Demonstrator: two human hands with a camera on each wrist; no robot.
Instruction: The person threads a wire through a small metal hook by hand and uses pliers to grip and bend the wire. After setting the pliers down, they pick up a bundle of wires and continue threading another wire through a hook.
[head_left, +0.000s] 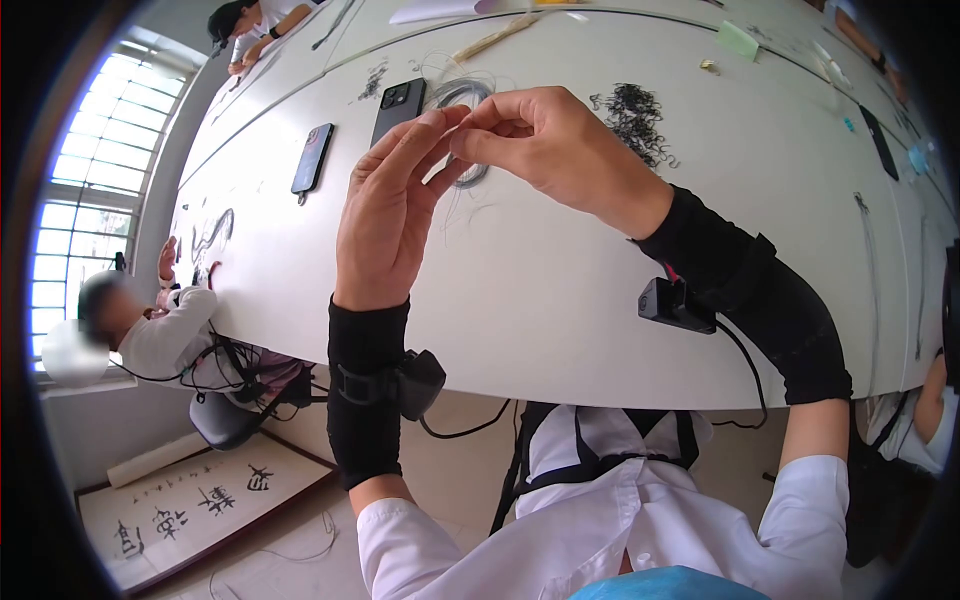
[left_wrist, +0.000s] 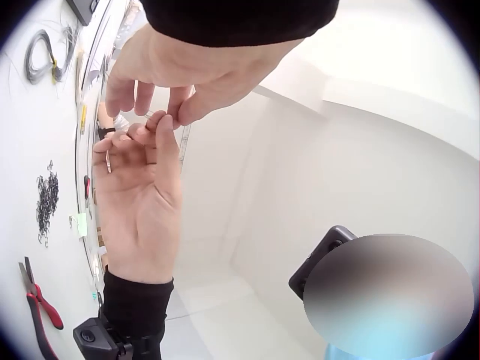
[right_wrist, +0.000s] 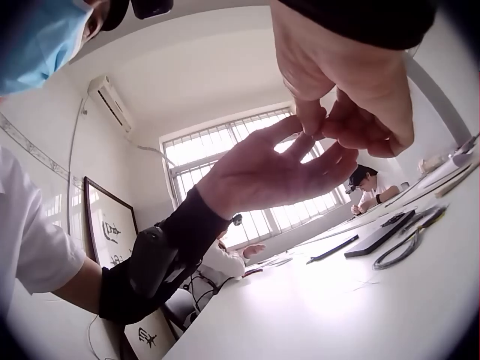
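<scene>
My left hand (head_left: 385,215) and right hand (head_left: 565,150) meet fingertip to fingertip above the white table (head_left: 540,290). In the left wrist view, the thumb and forefinger of each hand pinch at the same spot. What they hold is mostly hidden by the fingertips, and I cannot tell its kind. A small pale piece (left_wrist: 109,162) shows at the fingers of the right hand. Behind the hands lies a coil of fine grey line (left_wrist: 31,64), partly covered by them in the head view. To its right is a pile of small black hook-shaped pieces (head_left: 635,115).
Two phones, one dark (head_left: 400,100) and one blue-screened (head_left: 312,160), lie left of the coil. Red-handled pliers (left_wrist: 41,311) rest on the table in the left wrist view. Other people sit at the left side (head_left: 170,335) and far left corner (head_left: 265,25).
</scene>
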